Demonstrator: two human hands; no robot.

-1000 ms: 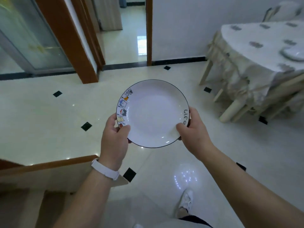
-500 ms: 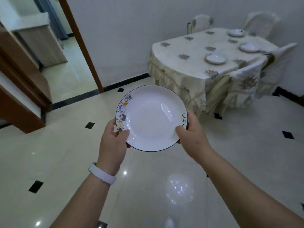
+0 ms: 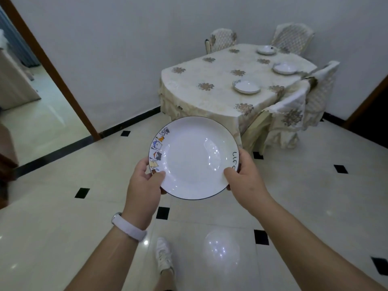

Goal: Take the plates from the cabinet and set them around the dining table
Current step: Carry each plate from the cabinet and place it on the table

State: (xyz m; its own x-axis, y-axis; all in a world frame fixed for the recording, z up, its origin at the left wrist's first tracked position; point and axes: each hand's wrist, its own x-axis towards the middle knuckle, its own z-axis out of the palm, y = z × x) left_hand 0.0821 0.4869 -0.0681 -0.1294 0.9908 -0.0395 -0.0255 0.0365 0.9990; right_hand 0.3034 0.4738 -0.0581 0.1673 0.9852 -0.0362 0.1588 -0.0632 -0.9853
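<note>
The dining table is more fully in view than a second ago: approach under way, placement pending. Three set plates lie on it. The carried plate is level, well short of the table. Left hand and right hand grip opposite rims, thumbs on top.

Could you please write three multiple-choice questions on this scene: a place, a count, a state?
1. Where is the held plate? A) on a chair B) in the air above the floor C) in a cabinet
2. How many plates lie on the dining table? A) one B) three C) five
3. What grips the held plate? A) both hands B) one hand alone C) neither hand
Answers: 1 B, the floor shows beneath it; 2 B, three lie there; 3 A, left hand and right hand each hold its rim.
</note>
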